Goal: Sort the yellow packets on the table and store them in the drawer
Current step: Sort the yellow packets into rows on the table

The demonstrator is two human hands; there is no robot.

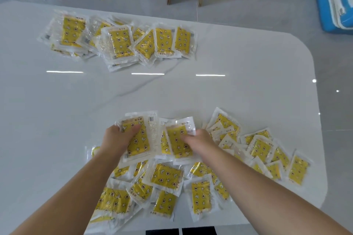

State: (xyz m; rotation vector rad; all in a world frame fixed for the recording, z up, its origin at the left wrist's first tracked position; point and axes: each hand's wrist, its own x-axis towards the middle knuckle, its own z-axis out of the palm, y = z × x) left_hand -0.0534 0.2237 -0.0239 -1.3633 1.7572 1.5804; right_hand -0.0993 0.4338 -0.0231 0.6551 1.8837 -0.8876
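Both over the pile: your left hand grips a stack, right hand pinches one packet; square edges together

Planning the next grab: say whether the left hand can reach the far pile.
Probably, with a stretch: bare table lies before the far pile, though the left hand grips a stack.

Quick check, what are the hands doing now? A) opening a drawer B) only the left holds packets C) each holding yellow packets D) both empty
C: the left hand grips a packet stack, and the right hand pinches another yellow packet beside it.
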